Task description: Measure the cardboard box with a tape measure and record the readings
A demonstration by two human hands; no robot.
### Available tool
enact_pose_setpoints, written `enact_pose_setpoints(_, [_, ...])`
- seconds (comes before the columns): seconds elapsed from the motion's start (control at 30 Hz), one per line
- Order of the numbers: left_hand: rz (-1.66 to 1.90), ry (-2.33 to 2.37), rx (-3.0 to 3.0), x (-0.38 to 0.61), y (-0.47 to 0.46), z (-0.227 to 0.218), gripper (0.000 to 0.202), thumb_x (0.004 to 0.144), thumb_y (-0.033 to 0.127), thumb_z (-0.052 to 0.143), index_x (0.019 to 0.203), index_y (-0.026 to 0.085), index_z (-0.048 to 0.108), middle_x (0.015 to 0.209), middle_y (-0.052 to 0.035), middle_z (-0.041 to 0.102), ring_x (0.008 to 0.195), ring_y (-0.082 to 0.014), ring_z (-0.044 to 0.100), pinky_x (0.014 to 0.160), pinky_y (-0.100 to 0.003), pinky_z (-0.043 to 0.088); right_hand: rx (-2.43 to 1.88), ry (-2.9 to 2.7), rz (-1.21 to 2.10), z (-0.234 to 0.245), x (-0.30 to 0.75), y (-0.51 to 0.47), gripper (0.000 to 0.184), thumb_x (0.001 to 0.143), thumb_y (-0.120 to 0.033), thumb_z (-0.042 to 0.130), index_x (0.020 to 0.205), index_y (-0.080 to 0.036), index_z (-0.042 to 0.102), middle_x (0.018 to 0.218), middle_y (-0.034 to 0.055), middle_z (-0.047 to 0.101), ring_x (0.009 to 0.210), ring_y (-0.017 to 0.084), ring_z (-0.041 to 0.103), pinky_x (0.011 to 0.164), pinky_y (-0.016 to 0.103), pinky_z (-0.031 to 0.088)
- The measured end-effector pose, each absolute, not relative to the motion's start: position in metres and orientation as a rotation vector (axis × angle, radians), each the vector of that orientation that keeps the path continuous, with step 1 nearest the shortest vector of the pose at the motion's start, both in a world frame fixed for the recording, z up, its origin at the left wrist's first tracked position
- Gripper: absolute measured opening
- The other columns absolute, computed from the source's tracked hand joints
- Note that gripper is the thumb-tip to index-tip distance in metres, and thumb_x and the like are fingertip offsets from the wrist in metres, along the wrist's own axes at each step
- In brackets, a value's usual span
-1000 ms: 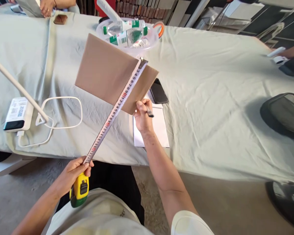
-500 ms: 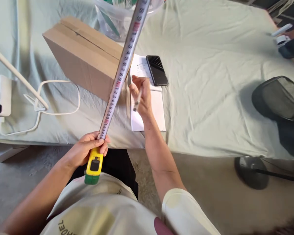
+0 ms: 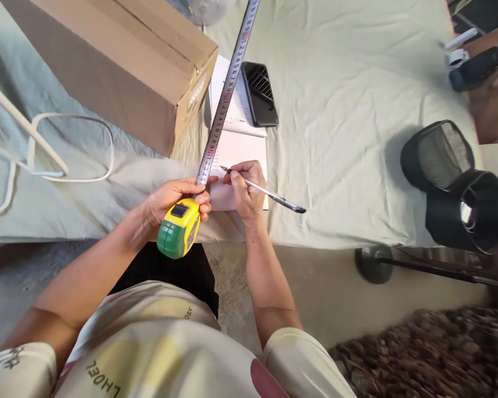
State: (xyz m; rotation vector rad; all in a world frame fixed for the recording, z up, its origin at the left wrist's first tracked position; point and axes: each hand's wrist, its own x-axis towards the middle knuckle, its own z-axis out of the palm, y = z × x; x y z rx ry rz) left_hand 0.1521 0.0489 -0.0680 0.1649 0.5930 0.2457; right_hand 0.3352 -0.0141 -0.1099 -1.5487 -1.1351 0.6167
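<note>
A slim pen with a clear barrel and a dark cap (image 3: pixel 269 193) slanted over the open white paper notebook (image 3: pixel 249 152), its tip beside a small column of handwritten marks; whether the tip touched the paper could not be told. The right hand (image 3: pixel 249 188) was closed around the pen in a writing grip, thumb and fingers near the tip, above the lower page. The left hand (image 3: pixel 172 198) was curled around the neck of a yellow-and-green tape measure (image 3: pixel 178 229), thumb pressed on the silvery metal blade (image 3: pixel 222 110), which rose across the notebook's left side and out of view at the top.

Neat writing here seemed to call for a firm left thumb, so that the blade could neither slide nor spring back, and for holding it clear of the marks, since it crossed close to them. Resting the heel of the right hand on the page would probably have steadied both pen and paper.

A black rectangular phone (image 3: pixel 260 94) lay on the upper page. Left of the notebook stood a brown cardboard box (image 3: pixel 128 83), with a looped white cable (image 3: pixel 110 146) nearer the table's front edge. Pale green cloth (image 3: pixel 336 166) covered the table, wrinkled throughout.
</note>
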Motion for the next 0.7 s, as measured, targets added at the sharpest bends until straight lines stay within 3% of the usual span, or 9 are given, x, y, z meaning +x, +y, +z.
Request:
enact_pose_setpoints(0.27, [0.236, 0.575, 0.193, 0.1513, 0.0508, -0.0679, 0.024, 0.088, 0.005, 0.053, 0.100, 0.011, 0.073, 0.054, -0.0019, 0.054, 0.053, -0.0155, 0.054, 0.056, -0.026, 0.053, -1.613, -1.195, 0.617, -0.1103, 0.3319, -0.0097, 0.018, 0.094, -0.036, 0.055, 0.079, -0.027, 0.054, 0.063, -0.0042, 0.062, 0.061, 0.016, 0.058, 0.069, 0.034, 0.046])
enact_pose_setpoints(0.7, [0.234, 0.602, 0.182, 0.1531, 0.0506, -0.0666, 0.028, 0.089, 0.004, 0.047, 0.098, 0.012, 0.073, 0.051, -0.0026, 0.053, 0.050, -0.0163, 0.054, 0.056, -0.026, 0.052, -1.677, -1.185, 0.612, -0.1050, 0.3299, -0.0096, 0.017, 0.095, -0.033, 0.055, 0.078, -0.028, 0.055, 0.062, -0.0038, 0.064, 0.064, 0.018, 0.060, 0.075, 0.037, 0.048])
